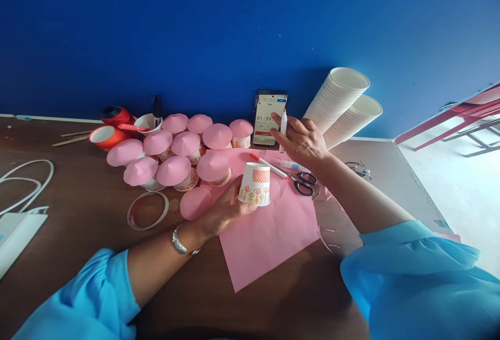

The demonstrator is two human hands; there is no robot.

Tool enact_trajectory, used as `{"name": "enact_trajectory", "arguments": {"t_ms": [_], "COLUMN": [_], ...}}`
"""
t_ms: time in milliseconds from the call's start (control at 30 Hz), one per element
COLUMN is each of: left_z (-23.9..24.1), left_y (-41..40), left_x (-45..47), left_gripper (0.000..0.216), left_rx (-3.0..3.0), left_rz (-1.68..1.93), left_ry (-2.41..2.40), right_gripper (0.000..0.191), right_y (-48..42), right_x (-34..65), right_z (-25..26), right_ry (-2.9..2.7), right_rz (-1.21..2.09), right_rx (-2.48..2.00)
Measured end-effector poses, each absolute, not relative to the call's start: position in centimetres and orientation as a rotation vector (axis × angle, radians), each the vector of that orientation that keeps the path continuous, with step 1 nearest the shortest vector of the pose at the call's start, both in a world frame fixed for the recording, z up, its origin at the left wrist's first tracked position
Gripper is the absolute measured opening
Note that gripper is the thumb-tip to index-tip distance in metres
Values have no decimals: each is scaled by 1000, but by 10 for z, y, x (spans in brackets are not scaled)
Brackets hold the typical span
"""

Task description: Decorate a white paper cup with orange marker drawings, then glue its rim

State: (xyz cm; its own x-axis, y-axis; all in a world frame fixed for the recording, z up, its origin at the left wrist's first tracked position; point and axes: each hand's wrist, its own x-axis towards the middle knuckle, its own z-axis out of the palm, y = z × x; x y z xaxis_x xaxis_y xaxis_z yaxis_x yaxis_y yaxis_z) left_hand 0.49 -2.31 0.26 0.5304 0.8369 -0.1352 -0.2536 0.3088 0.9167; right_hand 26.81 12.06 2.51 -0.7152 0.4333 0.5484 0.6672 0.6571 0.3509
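My left hand [222,207] is closed around a white paper cup [253,196], held bottom up over the pink paper. Orange and yellow flowers and a red grid patch are drawn on the cup's side. Against the wall stands a phone [265,127] showing a timer, and my right hand [307,139] is raised just in front of it. A white marker with an orange tip [283,134] is upright between the right hand's fingers. Under both hands lies a pink paper sheet [273,246]. On it rest scissors [304,184], a red-capped marker [269,166] and a glue tube [295,166].
Several cups with pink cone roofs [174,171] stand to the left, near a tape roll [147,212] and an orange cup [105,137]. Tall stacks of white cups [338,98] lean against the blue wall [195,33]. A white cable [39,178] lies far left.
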Motion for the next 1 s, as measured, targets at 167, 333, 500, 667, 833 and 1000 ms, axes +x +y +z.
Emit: {"name": "enact_trajectory", "arguments": {"t_ms": [167,333,500,667,833,1000], "left_z": [15,18,8,10,15,14], "left_y": [-21,-21,-22,-22,-23,-24], "left_x": [7,9,10,9,11,11], "left_gripper": [59,57,60,54,57,57], "left_rx": [1090,1068,1032,1009,1010,980], "left_rz": [814,832,849,799,811,820], "left_ry": [669,650,646,696,683,703], "right_gripper": [54,50,39,26,26,31], "right_y": [75,-8,-52,-61,-62,-65], "right_x": [262,253,249,244,240,238], "right_z": [51,65,60,59,51,45], "right_ry": [-2251,-1988,-1986,-1854,-1864,-1891], "right_rz": [-564,-58,254,571,581,538], "right_rx": [-832,-773,-787,-793,-786,-864]}}
